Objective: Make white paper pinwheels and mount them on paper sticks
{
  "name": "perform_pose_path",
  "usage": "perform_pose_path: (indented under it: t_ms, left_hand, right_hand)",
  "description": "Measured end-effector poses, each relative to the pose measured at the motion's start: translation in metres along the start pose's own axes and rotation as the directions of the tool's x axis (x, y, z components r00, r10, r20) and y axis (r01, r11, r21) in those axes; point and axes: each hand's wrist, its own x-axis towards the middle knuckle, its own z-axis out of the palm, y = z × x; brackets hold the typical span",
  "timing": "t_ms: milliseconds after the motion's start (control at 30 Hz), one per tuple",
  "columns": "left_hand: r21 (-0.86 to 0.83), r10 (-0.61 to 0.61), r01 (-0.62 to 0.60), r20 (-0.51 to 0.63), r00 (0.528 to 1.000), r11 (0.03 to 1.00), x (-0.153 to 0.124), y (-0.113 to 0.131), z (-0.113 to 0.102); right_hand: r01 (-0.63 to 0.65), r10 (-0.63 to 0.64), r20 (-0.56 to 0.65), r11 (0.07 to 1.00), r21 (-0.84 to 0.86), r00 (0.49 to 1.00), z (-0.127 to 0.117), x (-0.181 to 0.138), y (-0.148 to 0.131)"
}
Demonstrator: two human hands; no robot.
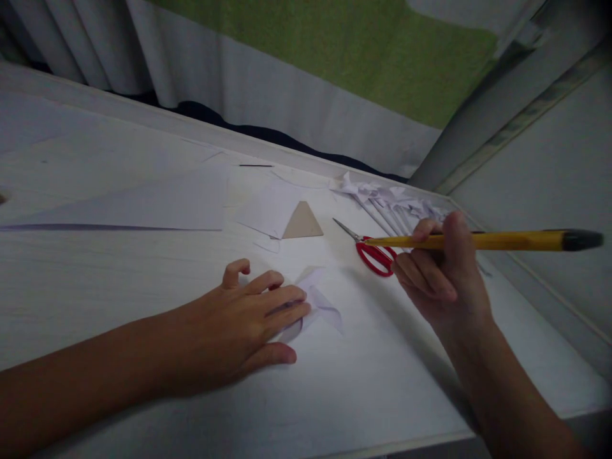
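My left hand (248, 319) lies flat on the white table, fingers stretched out and pressing on a small folded white paper piece (321, 301). My right hand (437, 274) is raised a little above the table and closed round a long yellow pencil (482, 240) with a black end pointing right. Red-handled scissors (373, 252) lie on the table just behind the right hand's fingers, blades pointing left. A brown cardboard triangle (302, 223) rests beyond the folded paper.
Large white paper sheets (157, 204) lie at the left and middle of the table (95, 287). Several folded white paper shapes (382, 204) lie in a heap at the far right edge. A curtain and a green wall stand behind the table.
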Motion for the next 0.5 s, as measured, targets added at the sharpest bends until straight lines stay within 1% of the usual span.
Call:
perform_pose_path:
  t_ms: [100,167,267,367,433,500]
  left_hand:
    - [0.005,-0.008,0.008,-0.021,1.0,1.0,-0.001,0.0,0.005]
    - [0.001,-0.015,0.015,-0.033,0.999,1.0,-0.002,0.0,0.007]
    - [-0.014,-0.017,0.016,-0.037,0.999,1.0,-0.002,-0.001,0.01]
    - [-0.045,-0.037,0.036,-0.024,0.999,0.998,-0.002,-0.001,0.013]
    - [-0.066,-0.068,0.065,-0.035,0.997,0.996,-0.002,0.0,0.015]
    - [-0.082,-0.091,0.085,-0.068,0.994,0.993,-0.002,0.001,0.018]
  right_hand:
    - [-0.034,0.034,0.054,0.999,-0.009,0.998,0.0,-0.008,0.007]
    - [-0.061,0.064,0.075,0.997,-0.047,0.995,0.001,-0.015,0.01]
    - [-0.078,0.091,0.043,0.969,-0.235,0.995,0.005,-0.025,0.012]
    - [-0.043,0.066,0.035,0.894,-0.445,0.997,0.009,-0.032,0.016]
    - [0.007,0.04,0.078,0.854,-0.52,0.996,0.01,-0.034,0.019]
    - [0.037,0.03,0.115,0.842,-0.539,0.993,0.011,-0.035,0.024]
